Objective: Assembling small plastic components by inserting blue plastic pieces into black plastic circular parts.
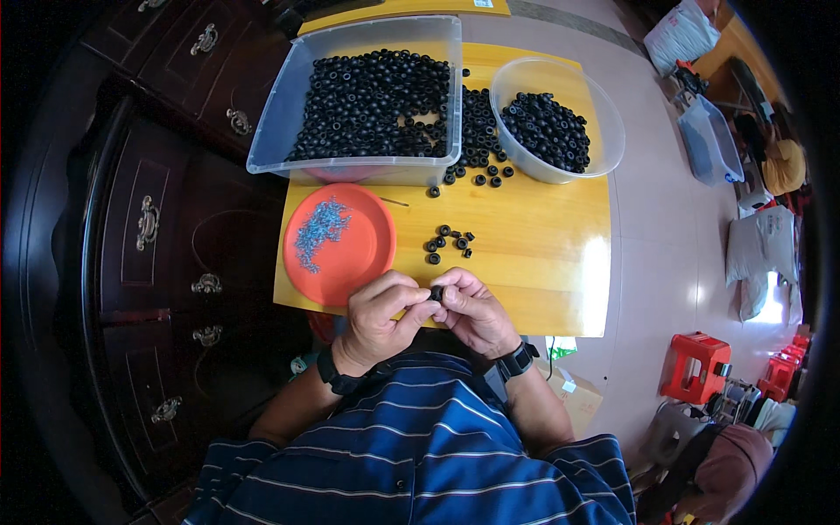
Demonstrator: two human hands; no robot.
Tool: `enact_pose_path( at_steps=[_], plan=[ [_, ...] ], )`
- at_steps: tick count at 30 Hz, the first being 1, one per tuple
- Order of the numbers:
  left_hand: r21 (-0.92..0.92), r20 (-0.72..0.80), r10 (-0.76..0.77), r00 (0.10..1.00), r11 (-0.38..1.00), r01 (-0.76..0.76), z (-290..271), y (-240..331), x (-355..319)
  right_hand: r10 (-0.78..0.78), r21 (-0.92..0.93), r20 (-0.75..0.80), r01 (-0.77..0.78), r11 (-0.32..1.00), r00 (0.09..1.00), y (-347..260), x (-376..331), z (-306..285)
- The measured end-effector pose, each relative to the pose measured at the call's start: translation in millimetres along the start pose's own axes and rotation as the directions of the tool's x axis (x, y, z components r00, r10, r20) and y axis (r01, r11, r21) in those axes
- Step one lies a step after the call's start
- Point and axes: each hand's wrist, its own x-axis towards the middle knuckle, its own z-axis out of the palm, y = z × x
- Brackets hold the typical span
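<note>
At the table's near edge: your 2 hands meet
Left hand (pixel 378 313): pinching the small black ring (pixel 436 293)
Right hand (pixel 473 309): fingers closed on that ring
Orange plate (pixel 367 254): just left, holding tiny blue bits (pixel 320 229)

This looks like a home used for small piecework. A low yellow wooden table (pixel 534 236) stands on a pale tiled floor (pixel 652 219), tight against a dark carved wooden cabinet (pixel 166 227) with ornate metal handles. At the table's far edge, a clear plastic tub (pixel 276 122) and a round clear bowl (pixel 604 131) hold heaps of small black rings, and an orange plate (pixel 359 254) near the left edge carries tiny blue parts. Off to the right, red plastic stools (pixel 696 363), filled white sacks (pixel 761 249) and another clear bin (pixel 709 144) sit on the floor.
</note>
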Motion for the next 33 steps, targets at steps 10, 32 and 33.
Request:
enact_pose_path(
  at_steps=[10, 32, 33],
  plan=[
    [-0.144, 0.077, -0.082, 0.994, 0.985, 0.093, -7, 3, 3, 0.036, -0.043, 0.053, -0.034, 0.999, 0.998, -3, 1, 10],
    [-0.268, 0.206, -0.209, 0.956, 0.927, 0.261, -13, 3, 3, 0.030, -0.101, 0.035, -0.026, 0.995, 0.999, -2, 2, 10],
    [-0.248, 0.194, -0.208, 0.959, 0.935, 0.253, -13, 2, 2, 0.032, -0.093, 0.024, -0.029, 0.995, 0.999, -1, 2, 11]
  ],
)
